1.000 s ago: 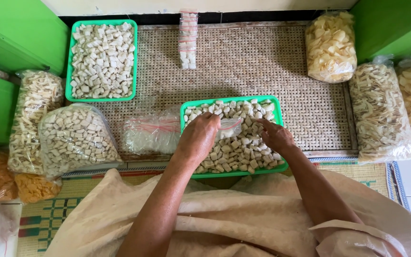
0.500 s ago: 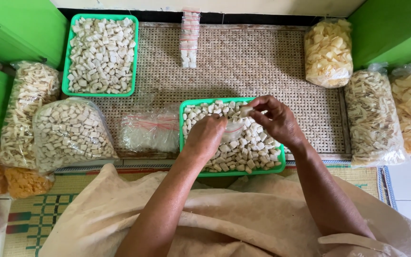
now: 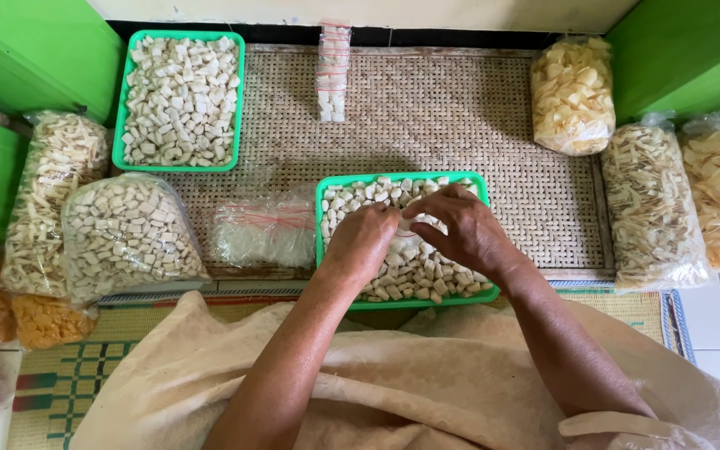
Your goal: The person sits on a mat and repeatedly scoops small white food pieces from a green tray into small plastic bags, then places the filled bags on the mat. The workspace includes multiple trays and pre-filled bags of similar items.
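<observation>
Sitting at nine o'clock in the head view are three clear bags of pale crackers and orange chips, the fullest being a bag of white cubes (image 3: 127, 233). At eleven o'clock a far green tray (image 3: 181, 100) lies heaped with white pieces on the woven mat (image 3: 460, 108). A slack stack of empty plastic bags (image 3: 264, 233) rests just left of the near green tray (image 3: 320, 217), which holds more white cubes and lies at the centre, directly before the person.

Over that tray the left hand (image 3: 364, 242) is curled, fingers pinched shut on something small; whether it is a cube or a bag edge cannot be told. The right hand (image 3: 464, 229) meets it from three o'clock, fingers closed around a small clear bag (image 3: 410, 223) that lies between the two hands, its long axis running roughly nine to three. Both hands are equally near it, touching at the fingertips. At twelve o'clock a strip of small filled packets (image 3: 332, 71) lies upright against the wall. At two and three o'clock stand three more bags of pale chips.
</observation>
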